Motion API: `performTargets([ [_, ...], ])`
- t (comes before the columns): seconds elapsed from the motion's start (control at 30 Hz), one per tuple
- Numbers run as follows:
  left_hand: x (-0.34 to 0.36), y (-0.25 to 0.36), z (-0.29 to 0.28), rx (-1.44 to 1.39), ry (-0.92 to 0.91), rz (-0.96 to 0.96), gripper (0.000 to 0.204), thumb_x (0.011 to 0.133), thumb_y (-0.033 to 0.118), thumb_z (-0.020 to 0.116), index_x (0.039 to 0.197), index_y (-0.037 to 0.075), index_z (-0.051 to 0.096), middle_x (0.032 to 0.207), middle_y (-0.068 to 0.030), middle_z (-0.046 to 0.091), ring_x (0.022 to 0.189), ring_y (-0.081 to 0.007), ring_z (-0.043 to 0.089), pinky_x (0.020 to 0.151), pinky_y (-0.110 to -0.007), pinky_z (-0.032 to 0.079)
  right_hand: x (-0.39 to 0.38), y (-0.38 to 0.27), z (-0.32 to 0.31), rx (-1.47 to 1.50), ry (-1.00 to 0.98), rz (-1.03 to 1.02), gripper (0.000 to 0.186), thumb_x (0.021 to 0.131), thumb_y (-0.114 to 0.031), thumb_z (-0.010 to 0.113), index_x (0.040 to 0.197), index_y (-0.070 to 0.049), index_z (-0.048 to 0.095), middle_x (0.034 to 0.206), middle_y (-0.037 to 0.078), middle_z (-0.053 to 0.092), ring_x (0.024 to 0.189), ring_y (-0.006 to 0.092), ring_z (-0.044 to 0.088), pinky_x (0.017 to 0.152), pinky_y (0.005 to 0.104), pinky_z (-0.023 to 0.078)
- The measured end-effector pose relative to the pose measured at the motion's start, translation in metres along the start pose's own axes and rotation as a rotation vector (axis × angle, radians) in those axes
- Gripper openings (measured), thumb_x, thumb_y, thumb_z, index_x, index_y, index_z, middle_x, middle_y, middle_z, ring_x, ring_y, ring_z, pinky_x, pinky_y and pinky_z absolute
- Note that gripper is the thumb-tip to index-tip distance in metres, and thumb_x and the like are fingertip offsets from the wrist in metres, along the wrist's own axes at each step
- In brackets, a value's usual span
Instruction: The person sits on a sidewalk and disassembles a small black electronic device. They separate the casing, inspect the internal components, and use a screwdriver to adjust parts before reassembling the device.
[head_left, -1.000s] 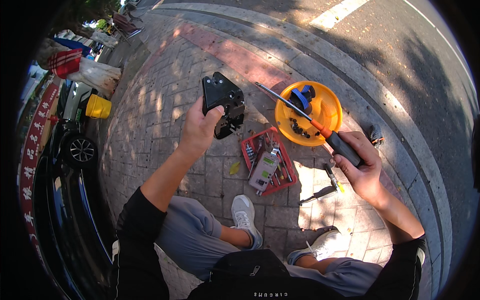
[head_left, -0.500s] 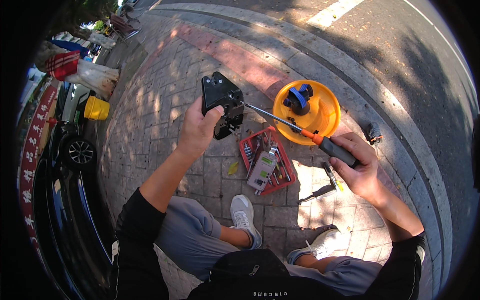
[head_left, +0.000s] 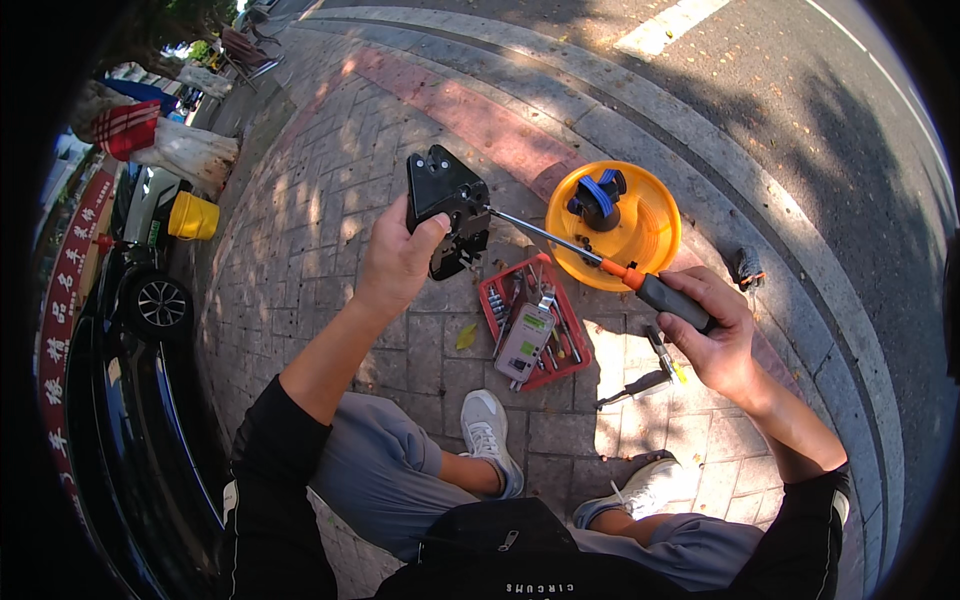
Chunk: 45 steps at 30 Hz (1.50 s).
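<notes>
My left hand (head_left: 397, 262) holds up a black metal and plastic mechanism (head_left: 446, 208) above the brick pavement. My right hand (head_left: 718, 333) grips the black and orange handle of a long screwdriver (head_left: 600, 264). The shaft runs up and left, and its tip touches the mechanism's right side. Below the two hands lies a red tool tray (head_left: 532, 322) with several bits and a grey handheld meter (head_left: 525, 340) on it.
An orange round dish (head_left: 648, 240) holding a blue and black part (head_left: 596, 197) sits near the kerb. Loose tools (head_left: 640, 381) lie on the pavers by my right shoe. A dark car (head_left: 130, 330) stands at the left, a yellow bucket (head_left: 194, 215) beyond it. My legs are folded below.
The screwdriver has swung left from over the orange dish until its tip meets the black mechanism. My left hand has kept the mechanism nearly still.
</notes>
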<state>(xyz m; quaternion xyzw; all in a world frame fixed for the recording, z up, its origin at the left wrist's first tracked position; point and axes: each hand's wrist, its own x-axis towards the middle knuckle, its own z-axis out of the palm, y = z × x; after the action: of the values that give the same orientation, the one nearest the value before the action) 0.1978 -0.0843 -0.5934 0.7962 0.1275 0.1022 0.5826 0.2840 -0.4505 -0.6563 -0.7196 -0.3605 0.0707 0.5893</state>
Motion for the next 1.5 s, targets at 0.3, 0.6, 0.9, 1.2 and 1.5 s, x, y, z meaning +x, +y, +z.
performTargets([
  [0.3, 0.000, -0.001, -0.001, -0.048, -0.006, -0.006, 0.037, 0.098, 0.022, 0.060, 0.126, -0.002, 0.059, 0.112, -0.0042, 0.067, 0.099, -0.0097, 0.060, 0.090, -0.027, 0.050, -0.003, 0.004, 0.004, 0.156, -0.026, 0.104, 0.039, 0.091, -0.004, 0.073, 0.127, 0.007, 0.062, 0.109, 0.010, 0.063, 0.079, 0.0105, 0.062, 0.063, 0.0211, 0.053],
  [0.6, 0.001, 0.000, 0.001, -0.089, 0.012, 0.008, 0.036, 0.098, 0.019, 0.060, 0.127, -0.002, 0.060, 0.114, -0.0037, 0.067, 0.101, -0.0094, 0.060, 0.091, -0.027, 0.049, -0.004, -0.001, 0.005, 0.185, 0.025, 0.191, 0.041, 0.085, -0.005, 0.077, 0.124, 0.002, 0.068, 0.109, 0.012, 0.069, 0.099, 0.0200, 0.066, 0.087, 0.0308, 0.051],
  [0.9, -0.002, 0.003, 0.001, -0.092, 0.014, -0.009, 0.034, 0.097, 0.021, 0.060, 0.123, -0.002, 0.061, 0.110, -0.0034, 0.067, 0.096, -0.0093, 0.059, 0.087, -0.027, 0.050, 0.000, -0.001, 0.006, 0.112, 0.007, 0.058, 0.037, 0.090, -0.007, 0.074, 0.123, 0.006, 0.064, 0.102, 0.009, 0.063, 0.078, 0.0106, 0.060, 0.064, 0.0225, 0.049],
  [1.2, -0.001, 0.003, 0.001, -0.079, 0.024, 0.010, 0.035, 0.098, 0.021, 0.060, 0.125, -0.002, 0.060, 0.109, -0.0035, 0.067, 0.096, -0.0092, 0.060, 0.087, -0.027, 0.050, -0.003, 0.000, 0.005, 0.140, 0.008, 0.087, 0.036, 0.090, -0.004, 0.073, 0.123, 0.007, 0.064, 0.104, 0.009, 0.063, 0.076, 0.0104, 0.061, 0.063, 0.0218, 0.050],
  [1.5, -0.002, 0.004, 0.000, 0.044, 0.023, 0.069, 0.036, 0.097, 0.023, 0.061, 0.124, -0.002, 0.060, 0.106, -0.0032, 0.067, 0.093, -0.0090, 0.059, 0.084, -0.027, 0.050, -0.003, -0.007, 0.008, 0.320, 0.018, 0.266, 0.037, 0.091, -0.003, 0.073, 0.125, 0.006, 0.064, 0.106, 0.009, 0.065, 0.078, 0.0096, 0.064, 0.061, 0.0203, 0.054],
])
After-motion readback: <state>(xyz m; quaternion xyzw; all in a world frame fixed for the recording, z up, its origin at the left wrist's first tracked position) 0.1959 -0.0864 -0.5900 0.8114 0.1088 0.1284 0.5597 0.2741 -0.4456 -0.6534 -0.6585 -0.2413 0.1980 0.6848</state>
